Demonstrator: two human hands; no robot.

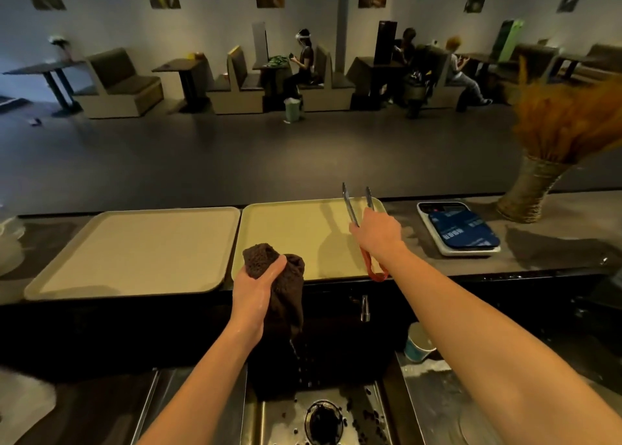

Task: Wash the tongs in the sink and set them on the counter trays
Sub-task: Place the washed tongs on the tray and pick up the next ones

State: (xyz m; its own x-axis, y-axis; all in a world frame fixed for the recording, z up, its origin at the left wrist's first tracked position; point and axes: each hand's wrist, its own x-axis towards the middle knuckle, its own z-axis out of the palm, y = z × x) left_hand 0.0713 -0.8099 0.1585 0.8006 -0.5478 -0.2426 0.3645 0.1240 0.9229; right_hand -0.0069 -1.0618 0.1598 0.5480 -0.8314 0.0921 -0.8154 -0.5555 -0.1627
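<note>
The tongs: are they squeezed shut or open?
Open. The tongs, gripped by the right hand above the right-hand tray, have their two metal tips clearly apart.

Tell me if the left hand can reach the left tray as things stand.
Probably yes. The left hand hangs just right of the near corner of the left tray, with nothing between them. It grips the brown cloth, though, so it could touch the tray but not grasp it.

Dim, warm indoor light from the upper right casts soft shadows left of the fingers [357, 229] of the right hand [378, 234] onto the pale tray [289, 219], while everything beyond them looks soft, grainy and bowed towards the edges.
</note>
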